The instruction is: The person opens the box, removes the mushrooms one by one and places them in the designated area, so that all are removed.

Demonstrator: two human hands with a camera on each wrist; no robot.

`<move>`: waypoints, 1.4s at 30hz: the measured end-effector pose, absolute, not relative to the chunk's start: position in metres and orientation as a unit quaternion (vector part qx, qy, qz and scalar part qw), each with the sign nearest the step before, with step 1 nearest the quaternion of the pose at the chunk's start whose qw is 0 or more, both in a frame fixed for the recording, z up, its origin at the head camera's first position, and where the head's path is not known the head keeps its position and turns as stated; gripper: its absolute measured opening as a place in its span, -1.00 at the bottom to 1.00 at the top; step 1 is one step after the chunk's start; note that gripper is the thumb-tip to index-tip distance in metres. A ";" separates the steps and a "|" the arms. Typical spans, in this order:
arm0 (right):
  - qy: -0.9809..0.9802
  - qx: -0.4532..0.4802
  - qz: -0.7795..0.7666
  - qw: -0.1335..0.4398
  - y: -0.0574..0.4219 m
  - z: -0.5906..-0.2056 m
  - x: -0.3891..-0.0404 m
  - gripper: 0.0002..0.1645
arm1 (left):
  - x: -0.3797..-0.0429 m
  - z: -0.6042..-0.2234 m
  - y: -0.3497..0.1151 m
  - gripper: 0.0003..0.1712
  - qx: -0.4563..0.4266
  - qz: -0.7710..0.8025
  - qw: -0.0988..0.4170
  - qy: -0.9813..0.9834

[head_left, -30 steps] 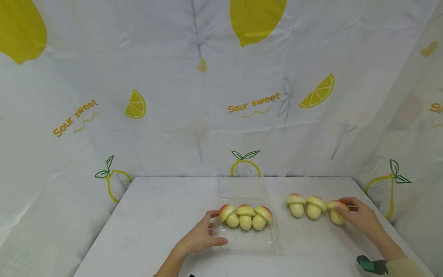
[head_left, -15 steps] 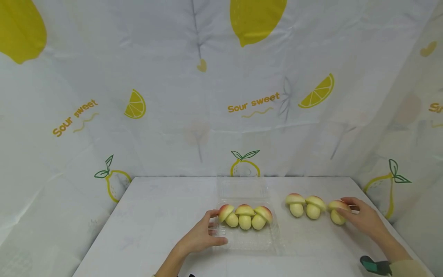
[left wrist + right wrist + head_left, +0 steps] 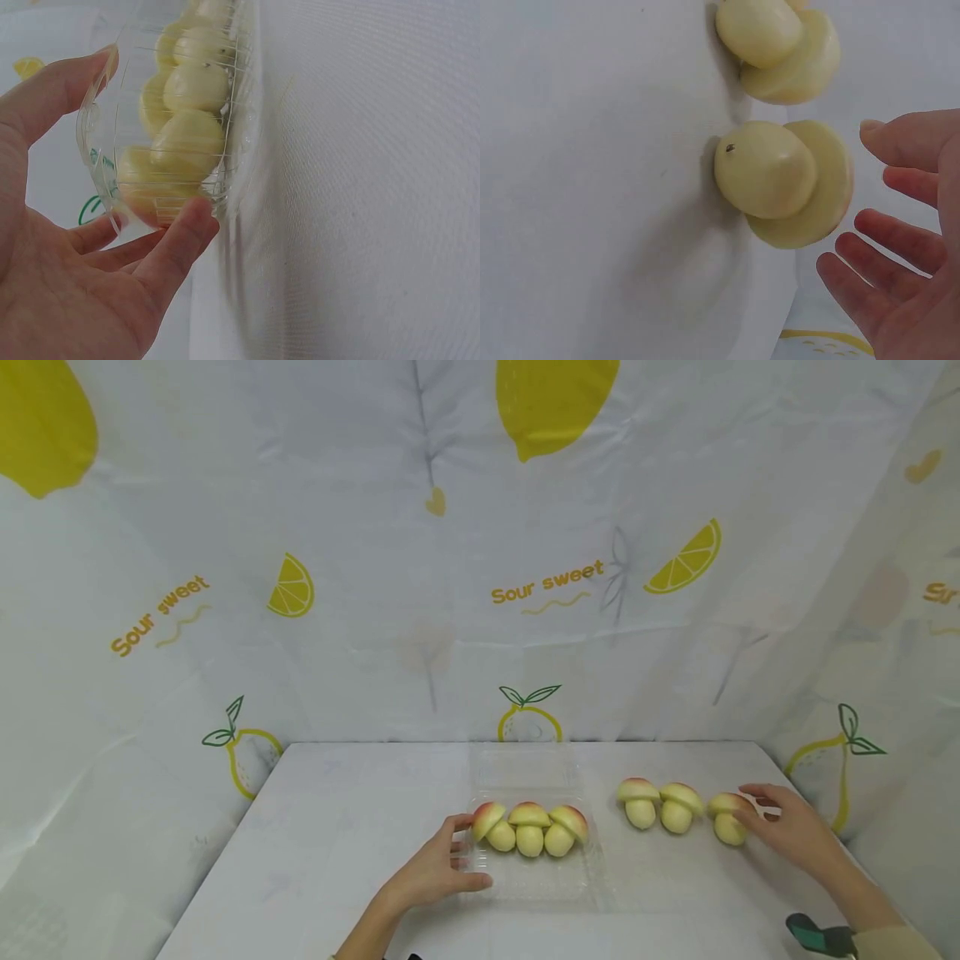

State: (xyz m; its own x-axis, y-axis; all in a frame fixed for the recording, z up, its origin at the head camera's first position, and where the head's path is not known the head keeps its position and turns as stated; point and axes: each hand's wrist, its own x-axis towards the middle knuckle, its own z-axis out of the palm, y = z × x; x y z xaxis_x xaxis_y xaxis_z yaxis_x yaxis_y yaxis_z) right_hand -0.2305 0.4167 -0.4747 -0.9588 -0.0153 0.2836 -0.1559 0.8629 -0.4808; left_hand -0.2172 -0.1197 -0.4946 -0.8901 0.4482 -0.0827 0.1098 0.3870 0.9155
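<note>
A clear plastic clamshell box stands on the table with its lid folded back. Three pale yellow-green model mushrooms with reddish caps sit in a row inside, the middle mushroom upright and the outer two tilted. My left hand grips the box's left side, thumb on the near rim; the left wrist view shows the fingers against the clear wall. My right hand hovers beside the rightmost loose mushroom. In the right wrist view a gap separates the loosely spread fingers from that mushroom.
Two more loose mushrooms lie in line to its left, the left mushroom and the middle mushroom. A lemon-print cloth hangs behind and beside the white table. A dark green wrist strap shows by the right sleeve.
My right hand has let go of the rightmost mushroom and drawn slightly to the right. That mushroom shifted a touch rightward before the release. The left hand and box have stayed put.
</note>
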 end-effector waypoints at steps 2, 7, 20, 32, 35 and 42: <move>-0.954 0.054 0.257 0.146 0.413 -0.471 -0.229 -0.39 | -0.217 -0.494 -0.120 0.04 0.170 0.527 0.162 0.817; -0.948 0.075 0.264 0.164 0.404 -0.461 -0.225 -0.44 | -0.216 -0.493 -0.121 0.06 0.173 0.530 0.162 0.814; -0.924 0.091 0.322 0.186 0.353 -0.433 -0.218 -0.51 | -0.216 -0.492 -0.121 0.05 0.170 0.530 0.163 0.815; -0.897 0.163 0.345 0.225 0.314 -0.416 -0.215 -0.58 | -0.215 -0.490 -0.121 0.05 0.170 0.528 0.156 0.817; -0.892 0.172 0.351 0.227 0.307 -0.416 -0.214 -0.58 | -0.215 -0.491 -0.121 0.05 0.170 0.529 0.157 0.817; -0.893 0.170 0.358 0.214 0.292 -0.418 -0.212 -0.58 | -0.216 -0.492 -0.120 0.04 0.168 0.533 0.164 0.813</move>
